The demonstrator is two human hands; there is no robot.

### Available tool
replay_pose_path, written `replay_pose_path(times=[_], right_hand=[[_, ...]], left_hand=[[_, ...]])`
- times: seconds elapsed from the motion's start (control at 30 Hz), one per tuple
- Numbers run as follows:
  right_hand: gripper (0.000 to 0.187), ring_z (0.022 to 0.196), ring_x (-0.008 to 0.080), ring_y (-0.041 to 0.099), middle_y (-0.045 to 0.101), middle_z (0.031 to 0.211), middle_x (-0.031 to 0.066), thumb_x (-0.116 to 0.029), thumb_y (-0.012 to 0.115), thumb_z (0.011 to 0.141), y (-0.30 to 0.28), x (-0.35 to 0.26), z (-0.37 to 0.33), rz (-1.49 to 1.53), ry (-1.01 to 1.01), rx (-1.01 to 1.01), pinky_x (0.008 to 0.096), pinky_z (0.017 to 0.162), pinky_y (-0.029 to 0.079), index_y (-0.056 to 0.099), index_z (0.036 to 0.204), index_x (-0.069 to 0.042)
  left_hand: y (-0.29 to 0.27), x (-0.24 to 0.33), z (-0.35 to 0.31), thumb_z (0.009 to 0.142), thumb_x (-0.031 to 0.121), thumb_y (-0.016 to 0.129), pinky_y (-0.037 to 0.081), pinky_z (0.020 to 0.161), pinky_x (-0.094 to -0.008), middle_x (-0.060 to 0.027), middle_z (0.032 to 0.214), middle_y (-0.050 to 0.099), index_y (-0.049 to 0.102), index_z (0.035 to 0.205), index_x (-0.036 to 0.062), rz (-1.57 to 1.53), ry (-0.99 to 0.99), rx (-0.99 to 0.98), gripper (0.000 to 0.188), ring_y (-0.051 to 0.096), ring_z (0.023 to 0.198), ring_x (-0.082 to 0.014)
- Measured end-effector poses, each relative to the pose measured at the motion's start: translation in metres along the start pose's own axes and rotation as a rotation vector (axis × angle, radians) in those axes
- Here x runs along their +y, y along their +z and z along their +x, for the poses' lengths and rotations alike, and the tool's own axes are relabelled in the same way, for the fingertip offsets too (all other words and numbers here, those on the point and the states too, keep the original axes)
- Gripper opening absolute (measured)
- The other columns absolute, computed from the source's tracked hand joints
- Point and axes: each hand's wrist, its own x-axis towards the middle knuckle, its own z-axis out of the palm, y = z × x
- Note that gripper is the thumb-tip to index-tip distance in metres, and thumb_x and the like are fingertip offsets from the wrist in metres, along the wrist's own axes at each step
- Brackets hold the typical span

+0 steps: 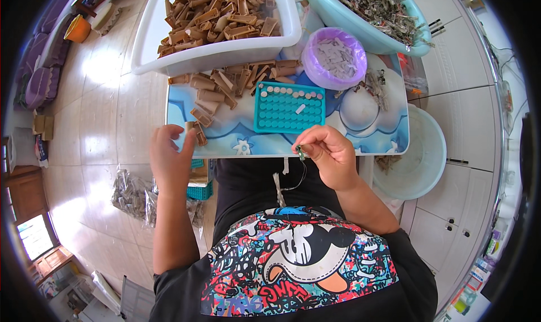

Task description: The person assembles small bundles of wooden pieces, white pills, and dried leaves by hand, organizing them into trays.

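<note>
From the head view, taking the teal tray [262,119] as the dial's centre: round discs fill mainly its twelve o'clock edge, and most sockets are bare. Much seems left, with brown casings heaped in the white tub [225,56] at eleven and a full cyan basin [350,20] at one.

The left hand [171,156], at eight, is half open, thumb and fingers about a brown casing [190,127]; firm grip, I cannot tell. The right hand [335,156], between four and five, pinches a small green circuit board [301,152] at six, just off the desk's [222,148] near edge, its forearm angled toward eleven.
</note>
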Motion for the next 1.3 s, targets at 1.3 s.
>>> replay_pose_path(times=[1.3], right_hand=[[0.006, 0.083, 0.0192, 0.058, 0.059, 0.095, 0.0098, -0.004, 0.064, 0.082, 0.026, 0.006, -0.001, -0.135, -0.064, 0.119, 0.0282, 0.074, 0.046, 0.06, 0.086, -0.002]], left_hand=[[0.054, 0.072, -0.032, 0.088, 0.014, 0.061, 0.049, 0.084, -0.0286, -0.0082, 0.103, 0.062, 0.055, 0.11, 0.0013, -1.587, -0.295, -0.744, 0.026, 0.061, 0.092, -0.0145]])
